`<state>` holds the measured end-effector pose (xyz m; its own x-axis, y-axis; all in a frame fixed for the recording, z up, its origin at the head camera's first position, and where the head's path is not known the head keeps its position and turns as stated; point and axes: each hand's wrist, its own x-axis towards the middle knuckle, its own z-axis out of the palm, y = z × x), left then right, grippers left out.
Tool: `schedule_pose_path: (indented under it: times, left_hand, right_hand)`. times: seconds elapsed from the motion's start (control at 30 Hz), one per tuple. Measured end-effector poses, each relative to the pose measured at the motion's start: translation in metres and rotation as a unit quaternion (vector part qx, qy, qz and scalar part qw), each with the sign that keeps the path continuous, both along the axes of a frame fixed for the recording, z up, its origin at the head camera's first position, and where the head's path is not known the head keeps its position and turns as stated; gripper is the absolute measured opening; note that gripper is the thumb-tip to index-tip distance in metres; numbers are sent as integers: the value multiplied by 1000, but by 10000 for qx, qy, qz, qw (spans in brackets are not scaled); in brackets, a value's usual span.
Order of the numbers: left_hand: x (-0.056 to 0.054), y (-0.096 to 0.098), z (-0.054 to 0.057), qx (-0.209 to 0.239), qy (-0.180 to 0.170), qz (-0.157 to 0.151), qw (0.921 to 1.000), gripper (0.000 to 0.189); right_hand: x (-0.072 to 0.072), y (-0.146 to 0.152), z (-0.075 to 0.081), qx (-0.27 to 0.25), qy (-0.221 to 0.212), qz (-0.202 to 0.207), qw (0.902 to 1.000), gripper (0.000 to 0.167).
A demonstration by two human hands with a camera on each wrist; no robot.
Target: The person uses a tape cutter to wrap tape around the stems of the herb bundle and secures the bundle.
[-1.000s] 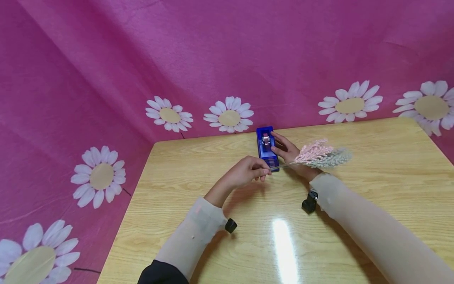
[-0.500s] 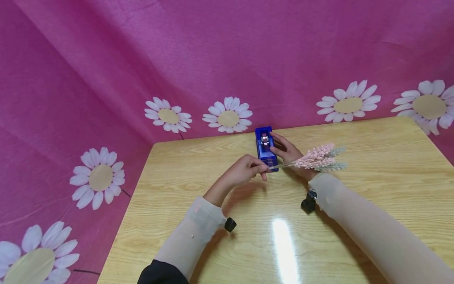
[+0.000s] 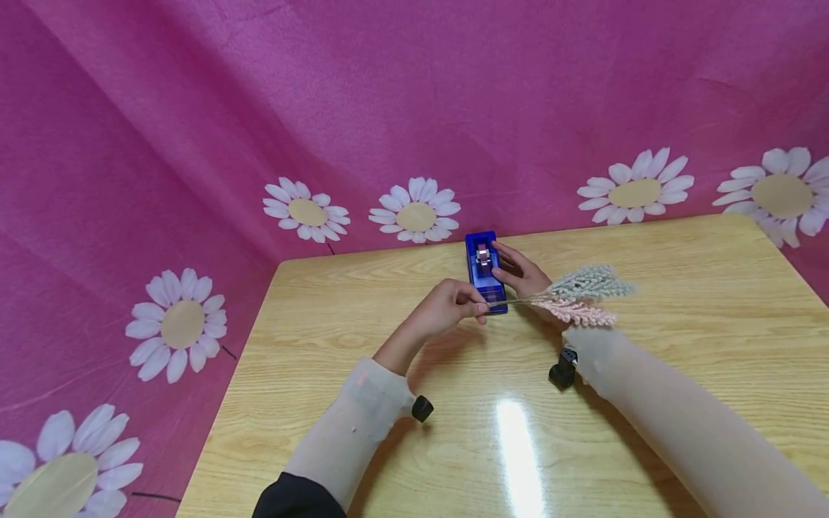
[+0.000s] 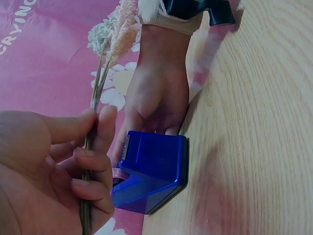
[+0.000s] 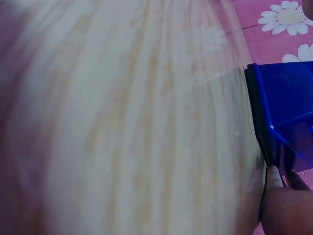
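Note:
My left hand [image 3: 447, 306] pinches the thin stems of a small bunch of artificial flowers [image 3: 586, 282], with a grey-green spray above a pink one. Those stems [image 4: 100, 83] cross my left fingers in the left wrist view. A blue tape dispenser [image 3: 486, 280] stands on the table, its roll of tape [image 3: 483, 255] in the upper part. The stems pass over the dispenser's near end. My right hand [image 3: 523, 277] rests against the dispenser's right side with its thumb and a finger; its other fingers are mostly hidden. In the right wrist view two fingertips [image 5: 274, 177] touch the dispenser's base.
The light wooden table [image 3: 699, 302] runs back to a pink cloth [image 3: 414, 101] printed with white daisies. The dispenser stands close to the table's far edge. A black camera [image 3: 562, 370] sits at the right wrist and another camera [image 3: 422, 409] at the left.
The flower bunch has turned about its stems: the pink spray was uppermost and now the grey-green one is. My right hand and the tape dispenser have stayed in place.

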<state>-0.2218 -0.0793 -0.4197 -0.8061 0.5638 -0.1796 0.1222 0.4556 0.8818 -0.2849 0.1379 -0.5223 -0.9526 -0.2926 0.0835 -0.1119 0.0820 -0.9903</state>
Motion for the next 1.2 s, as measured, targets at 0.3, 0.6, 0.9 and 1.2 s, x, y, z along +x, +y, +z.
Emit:
schedule_pose_path:
  times: [0.3,0.6,0.9,1.2]
  left_hand:
    - [0,0,2,-200,0,-119,9997,27]
    - [-4,0,-2,109,-331,7,9994,21]
    - [-7,-2,0,-47,80,-50,9999,24]
    - [-8,-1,1,-27,22,-30,10000,26]
  right_hand:
    - [1,0,0,-11,-45,-96,9999,63]
    - [16,-7,16,-470,158,-173,9986,62]
    - [28,-9,35,-612,155,1,9980,61]
    - [33,-4,40,-338,14,329,9989,65]
